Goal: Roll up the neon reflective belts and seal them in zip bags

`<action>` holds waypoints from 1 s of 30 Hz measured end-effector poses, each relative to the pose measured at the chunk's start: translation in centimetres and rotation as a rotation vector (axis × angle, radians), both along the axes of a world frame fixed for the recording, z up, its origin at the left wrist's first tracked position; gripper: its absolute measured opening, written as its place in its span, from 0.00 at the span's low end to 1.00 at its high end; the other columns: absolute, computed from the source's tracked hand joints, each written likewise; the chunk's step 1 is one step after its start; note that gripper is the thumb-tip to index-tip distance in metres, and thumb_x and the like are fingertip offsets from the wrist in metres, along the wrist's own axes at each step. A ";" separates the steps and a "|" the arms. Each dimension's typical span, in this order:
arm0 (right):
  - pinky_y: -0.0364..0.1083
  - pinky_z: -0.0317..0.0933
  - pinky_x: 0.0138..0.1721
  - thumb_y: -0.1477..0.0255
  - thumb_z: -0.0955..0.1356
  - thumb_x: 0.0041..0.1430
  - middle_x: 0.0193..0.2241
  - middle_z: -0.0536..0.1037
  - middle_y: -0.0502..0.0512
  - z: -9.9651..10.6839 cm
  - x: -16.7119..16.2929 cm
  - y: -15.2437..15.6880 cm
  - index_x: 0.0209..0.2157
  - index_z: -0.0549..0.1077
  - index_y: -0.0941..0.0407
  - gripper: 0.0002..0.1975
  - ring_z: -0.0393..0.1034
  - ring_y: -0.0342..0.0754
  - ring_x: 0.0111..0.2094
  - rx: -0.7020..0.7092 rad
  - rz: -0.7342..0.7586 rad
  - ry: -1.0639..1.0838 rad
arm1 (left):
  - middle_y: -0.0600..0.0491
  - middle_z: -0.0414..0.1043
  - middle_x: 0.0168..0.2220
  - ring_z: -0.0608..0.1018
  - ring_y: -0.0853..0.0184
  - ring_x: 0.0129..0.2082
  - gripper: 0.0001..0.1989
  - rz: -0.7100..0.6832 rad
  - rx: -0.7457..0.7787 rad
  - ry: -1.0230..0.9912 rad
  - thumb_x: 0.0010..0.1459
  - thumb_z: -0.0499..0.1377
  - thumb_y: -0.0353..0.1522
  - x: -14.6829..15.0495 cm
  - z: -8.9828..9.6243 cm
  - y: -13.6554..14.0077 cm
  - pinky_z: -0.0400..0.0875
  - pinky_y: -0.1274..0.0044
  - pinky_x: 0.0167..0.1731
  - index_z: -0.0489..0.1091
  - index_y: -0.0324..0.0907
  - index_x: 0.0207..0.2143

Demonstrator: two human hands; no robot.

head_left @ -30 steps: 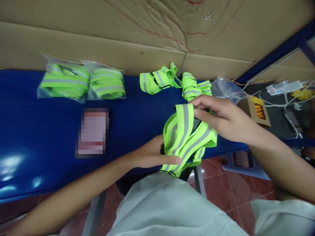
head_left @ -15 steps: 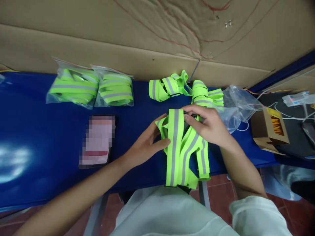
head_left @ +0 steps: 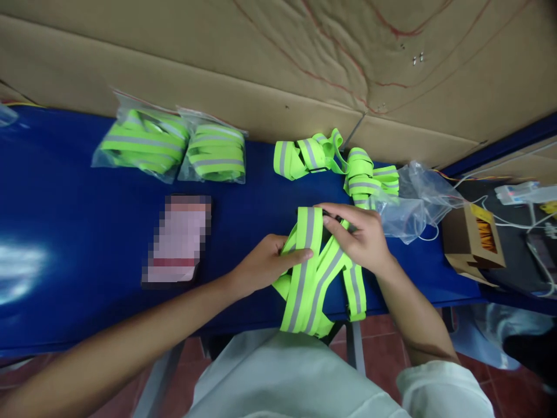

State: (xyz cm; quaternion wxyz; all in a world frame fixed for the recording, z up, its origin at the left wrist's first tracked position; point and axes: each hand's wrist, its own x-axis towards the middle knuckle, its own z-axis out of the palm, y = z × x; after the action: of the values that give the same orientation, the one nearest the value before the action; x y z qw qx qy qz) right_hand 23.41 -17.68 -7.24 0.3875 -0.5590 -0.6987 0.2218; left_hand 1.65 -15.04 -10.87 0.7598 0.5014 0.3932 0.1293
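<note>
Both of my hands hold one neon-green reflective strap harness (head_left: 307,267) with grey stripes, its lower loops hanging by the table's front edge. My left hand (head_left: 265,264) grips its left side, thumb laid over the striped band and fingers behind. At the top, my right hand (head_left: 359,235) pinches the strap near a black buckle piece, which the fingers partly hide. Just beyond my hands lie a rolled green strap bundle (head_left: 300,158) and another strap bundle (head_left: 361,174), both out of their bags.
Two filled clear bags, a left bag (head_left: 141,145) and a right bag (head_left: 215,154), lie along the cardboard wall (head_left: 183,75). A phone (head_left: 178,241) with a blurred screen rests on the blue table (head_left: 87,220). Clear plastic bags (head_left: 407,215) and a cardboard box (head_left: 472,241) are at right.
My left thumb has slid further across the striped band, and the left side of the harness is drawn in closer. The right hand keeps its pinch at the top. The view has shifted slightly.
</note>
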 end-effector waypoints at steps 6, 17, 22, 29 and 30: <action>0.46 0.71 0.45 0.63 0.70 0.67 0.40 0.85 0.51 -0.3 -1.6 0.3 0.45 0.82 0.53 0.11 0.79 0.48 0.42 -0.393 0.013 0.414 | 0.44 0.80 0.54 0.80 0.51 0.55 0.32 -0.040 -0.142 -0.199 0.50 0.74 0.46 0.8 -0.8 -1.5 0.74 0.62 0.56 0.76 0.42 0.53; 0.44 0.71 0.40 0.64 0.73 0.63 0.41 0.84 0.50 -1.5 -1.9 0.3 0.50 0.79 0.50 0.14 0.79 0.47 0.39 -0.808 0.041 0.705 | 0.42 0.83 0.46 0.85 0.56 0.46 0.23 -0.339 -0.394 -0.488 0.62 0.66 0.48 1.1 -2.6 -3.3 0.78 0.63 0.53 0.79 0.40 0.49; 0.46 0.72 0.43 0.65 0.72 0.64 0.44 0.84 0.51 -1.6 -2.1 0.3 0.51 0.78 0.50 0.14 0.79 0.48 0.41 -0.767 -0.010 0.732 | 0.42 0.82 0.47 0.82 0.51 0.53 0.23 -0.157 -0.164 -0.331 0.59 0.68 0.48 1.3 -2.2 -2.6 0.73 0.59 0.59 0.77 0.39 0.48; 0.52 0.72 0.45 0.63 0.64 0.73 0.43 0.81 0.55 -0.7 -4.4 -2.3 0.56 0.73 0.47 0.15 0.76 0.52 0.43 -0.059 -0.197 0.202 | 0.44 0.78 0.55 0.77 0.49 0.58 0.31 -0.024 -0.007 -0.369 0.50 0.74 0.41 2.3 -2.1 -3.1 0.70 0.59 0.61 0.73 0.41 0.54; 0.53 0.72 0.46 0.63 0.64 0.73 0.44 0.81 0.56 -0.6 -4.6 -2.6 0.56 0.73 0.47 0.15 0.76 0.53 0.45 -0.026 -0.197 0.169 | 0.44 0.77 0.57 0.76 0.50 0.60 0.30 0.033 0.027 -0.371 0.51 0.73 0.39 2.4 -2.3 -3.3 0.68 0.59 0.63 0.72 0.41 0.55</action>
State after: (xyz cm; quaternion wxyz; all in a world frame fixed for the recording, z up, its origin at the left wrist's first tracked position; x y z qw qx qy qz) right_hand 18.81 -20.24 -7.88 0.4577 -0.6093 -0.6023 0.2378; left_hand 4.09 -18.39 -13.12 0.8102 0.4727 0.2527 0.2374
